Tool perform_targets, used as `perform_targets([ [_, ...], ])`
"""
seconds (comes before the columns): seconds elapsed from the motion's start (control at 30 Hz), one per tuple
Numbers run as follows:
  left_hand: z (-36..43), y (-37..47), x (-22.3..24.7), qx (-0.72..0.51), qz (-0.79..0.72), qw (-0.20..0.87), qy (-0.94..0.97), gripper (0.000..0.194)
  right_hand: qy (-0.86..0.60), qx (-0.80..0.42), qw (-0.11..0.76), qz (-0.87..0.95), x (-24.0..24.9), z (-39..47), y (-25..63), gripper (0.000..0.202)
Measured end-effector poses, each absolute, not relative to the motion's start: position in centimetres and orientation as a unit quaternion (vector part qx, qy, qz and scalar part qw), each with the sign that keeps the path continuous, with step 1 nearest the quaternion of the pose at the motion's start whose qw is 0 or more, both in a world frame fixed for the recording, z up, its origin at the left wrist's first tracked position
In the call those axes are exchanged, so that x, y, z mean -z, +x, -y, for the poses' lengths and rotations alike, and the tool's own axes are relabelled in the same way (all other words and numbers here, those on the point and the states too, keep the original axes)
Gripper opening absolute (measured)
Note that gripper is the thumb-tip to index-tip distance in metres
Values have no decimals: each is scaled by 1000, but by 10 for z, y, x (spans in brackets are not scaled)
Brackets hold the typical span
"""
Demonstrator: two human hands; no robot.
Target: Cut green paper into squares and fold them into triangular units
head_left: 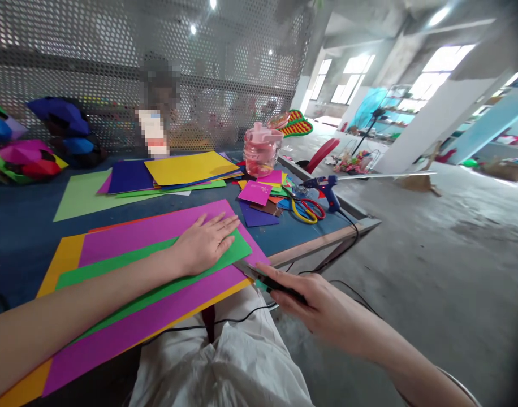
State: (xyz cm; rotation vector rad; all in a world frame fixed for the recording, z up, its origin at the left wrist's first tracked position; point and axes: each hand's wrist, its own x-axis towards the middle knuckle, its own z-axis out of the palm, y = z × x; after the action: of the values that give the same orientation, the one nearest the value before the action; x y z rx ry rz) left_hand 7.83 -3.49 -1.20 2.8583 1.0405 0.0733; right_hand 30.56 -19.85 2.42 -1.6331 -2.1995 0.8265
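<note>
My left hand (206, 243) lies flat with its fingers stretched out, pressing on a green sheet (155, 257). Beneath that sheet is a larger purple sheet (127, 330), with a yellow-orange sheet (57, 265) showing under its edges. In my right hand (322, 305) is a utility knife (280, 282) with a dark handle, my index finger stretched along its top. Its blade (244, 267) points left and meets the green sheet's near edge by the right corner; whether it has cut in, I cannot tell.
Behind lie stacked coloured sheets (186, 169) and a pink jug (261, 150). To the right are paper scraps (257, 195), scissors (305, 209) and a blue glue gun (327, 189), its cord hanging over the table edge (318, 246). Folded coloured shapes (34, 155) sit at left.
</note>
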Motion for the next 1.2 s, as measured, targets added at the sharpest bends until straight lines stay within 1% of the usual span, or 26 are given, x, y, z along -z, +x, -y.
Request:
perform_targets([
  [0.17,31,79,12,-12,-337,57,940,58,-548,-318,147,760,-25,191,307,51],
  [0.4,30,77,14,-13,-332,68,941,59,-540,-342,122,759,-29,194,307,50],
  [0.57,29,77,14,-15,-332,69,940,59,-524,-325,134,776,-27,192,299,49],
  [0.73,29,77,13,-10,-333,73,940,60,-522,-338,124,773,-29,197,294,52],
  [1.07,27,78,14,-14,-332,82,940,60,-529,-316,118,779,-31,197,279,49],
  [1.2,24,77,13,-21,-344,86,935,59,-516,-328,135,779,-32,196,277,51],
])
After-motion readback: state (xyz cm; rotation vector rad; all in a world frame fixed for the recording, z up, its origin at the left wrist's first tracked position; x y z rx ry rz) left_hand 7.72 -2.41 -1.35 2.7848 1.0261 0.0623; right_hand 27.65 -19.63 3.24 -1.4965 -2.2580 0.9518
